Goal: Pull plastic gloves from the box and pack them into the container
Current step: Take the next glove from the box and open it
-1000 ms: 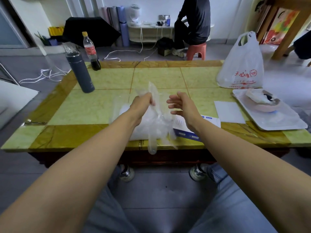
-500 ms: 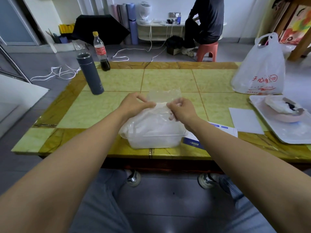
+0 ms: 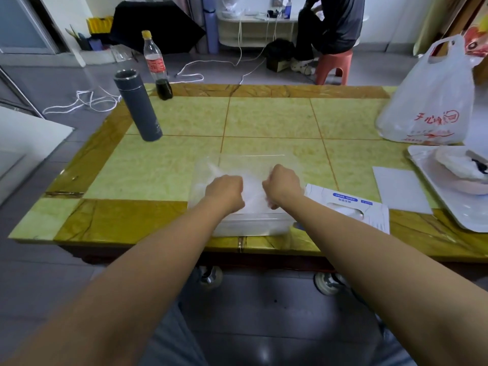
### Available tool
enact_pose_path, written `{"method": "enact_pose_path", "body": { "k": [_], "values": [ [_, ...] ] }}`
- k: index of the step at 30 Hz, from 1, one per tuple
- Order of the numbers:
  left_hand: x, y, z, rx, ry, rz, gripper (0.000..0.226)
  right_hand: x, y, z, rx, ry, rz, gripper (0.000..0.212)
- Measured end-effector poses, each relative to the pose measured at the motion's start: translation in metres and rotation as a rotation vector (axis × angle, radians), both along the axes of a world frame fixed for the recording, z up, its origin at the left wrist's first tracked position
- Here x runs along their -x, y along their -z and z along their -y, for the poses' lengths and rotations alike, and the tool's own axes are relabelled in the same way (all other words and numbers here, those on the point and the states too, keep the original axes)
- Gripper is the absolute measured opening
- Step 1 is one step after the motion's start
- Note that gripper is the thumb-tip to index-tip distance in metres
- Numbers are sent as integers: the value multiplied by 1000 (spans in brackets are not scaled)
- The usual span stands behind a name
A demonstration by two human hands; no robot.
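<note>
A clear plastic container (image 3: 250,223) sits at the near edge of the table, holding crumpled clear plastic gloves (image 3: 252,192). Both hands are down inside it with fingers curled. My left hand (image 3: 224,190) presses into the gloves on the left side, and my right hand (image 3: 282,184) does the same on the right. Whether the fingers grip the gloves is hidden by the knuckles. The white and blue glove box (image 3: 351,204) lies flat just right of the container, its slot facing up.
A dark flask (image 3: 138,105) and a cola bottle (image 3: 157,66) stand at the table's far left. A white shopping bag (image 3: 427,99), a tray (image 3: 446,204) with a bowl, and a paper sheet (image 3: 400,188) occupy the right. A person sits on a stool beyond.
A second ago my left hand held a glove up above the container. Both hands then came down and now push deeper into the gloves inside it.
</note>
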State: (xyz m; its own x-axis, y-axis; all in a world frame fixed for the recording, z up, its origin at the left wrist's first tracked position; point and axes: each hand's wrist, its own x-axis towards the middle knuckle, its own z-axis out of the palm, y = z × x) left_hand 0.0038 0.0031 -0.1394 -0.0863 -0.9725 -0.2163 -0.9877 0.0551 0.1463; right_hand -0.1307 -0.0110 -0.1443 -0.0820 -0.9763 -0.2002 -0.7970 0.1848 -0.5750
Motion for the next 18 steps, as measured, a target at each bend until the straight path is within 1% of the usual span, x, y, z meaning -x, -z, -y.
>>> {"method": "enact_pose_path", "body": {
  "k": [1,3,5,6,7,8,9,10,11,12,13,14,15,16,17,18],
  "values": [
    [-1,6,2,-85,-24,8,31,1,0,0,-17,-13,18,10],
    [-2,14,9,-207,-39,1,36,5,-2,2,-4,-34,14,29],
    [1,19,15,-305,-21,12,44,8,-6,4,146,-76,-56,48],
    [4,21,18,-345,-15,17,48,10,-8,4,268,-102,-78,50],
    [5,22,19,-373,-12,19,50,10,-10,4,392,-136,-79,46],
    [7,24,21,-395,-10,18,52,9,-12,5,481,-167,-52,37],
    [8,25,22,-407,-10,14,52,6,-14,5,499,-183,1,25],
    [9,25,22,-414,-12,10,51,3,-15,7,433,-199,50,11],
    [8,25,22,-413,-14,8,49,-1,-15,9,286,-219,58,11],
    [8,24,22,-401,-18,11,46,-4,-11,11,91,-248,46,18],
    [6,22,23,-366,-23,6,40,-6,-5,13,-117,-268,40,22],
    [6,21,24,-310,-27,-4,34,-8,3,14,-278,-266,48,23],
    [5,20,25,-245,-35,-34,28,-10,10,14,-374,-255,53,25],
    [6,19,26,-202,-42,-82,24,-10,17,15,-420,-245,50,26],
    [6,19,26,-212,-49,-143,24,-11,22,16,-449,-254,38,27],
    [6,20,25,-279,-54,-194,28,-12,26,16,-473,-282,22,27]
  ]
}}
